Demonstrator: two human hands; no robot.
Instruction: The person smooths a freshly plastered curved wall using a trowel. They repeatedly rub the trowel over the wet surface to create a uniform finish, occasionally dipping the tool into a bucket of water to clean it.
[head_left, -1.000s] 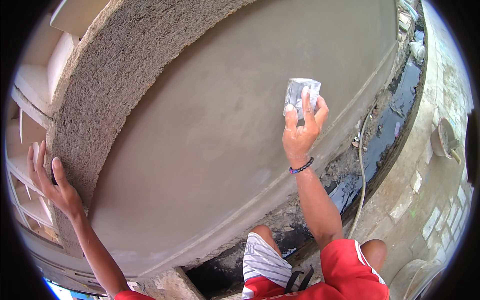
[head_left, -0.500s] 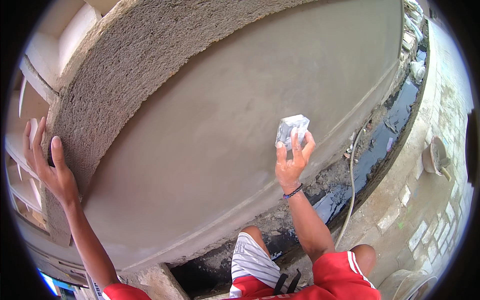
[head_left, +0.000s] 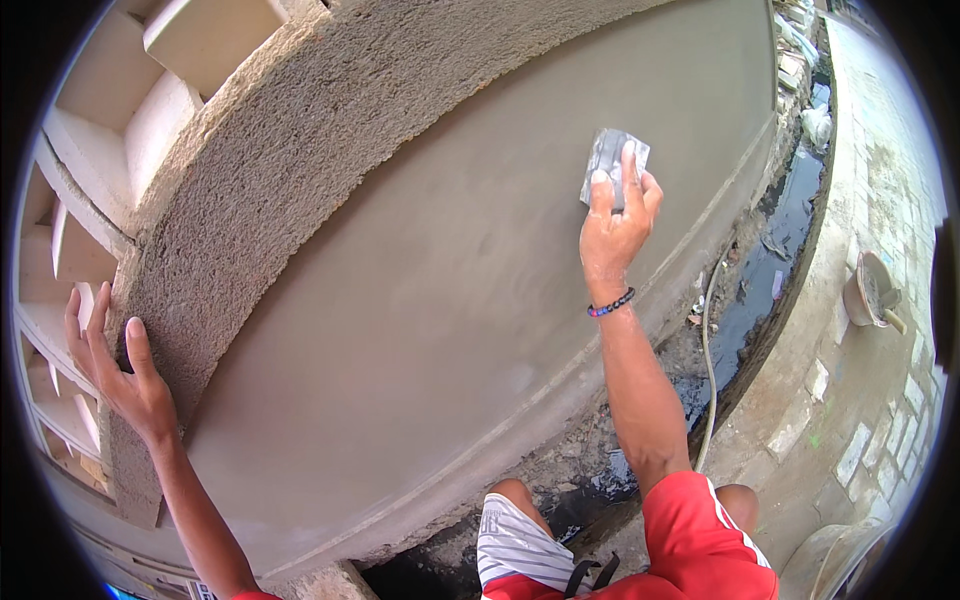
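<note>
My right hand (head_left: 615, 235) grips a small pale grey-white block (head_left: 618, 150) against the smooth grey plastered wall (head_left: 430, 330), in its upper right part. Its fingers lie over the block, and a beaded bracelet is at the wrist. At the left, my left hand (head_left: 115, 370) is open, fingers spread, at the edge of a rough cement band (head_left: 250, 170) that curves above the plaster. Pale openwork blocks (head_left: 90, 140) lie beyond that band, beside my left fingertips.
A ditch of dark water (head_left: 795, 210) runs along the wall's base, with a hose (head_left: 711, 400) and rubble. At right, a bucket with a tool (head_left: 862, 285) stands on the paved path (head_left: 840, 420). My bent legs show at the bottom.
Over the last second my right hand went down with the block, then back up and rightward on the plaster. My left hand stayed on the band as the view shifted slightly.
</note>
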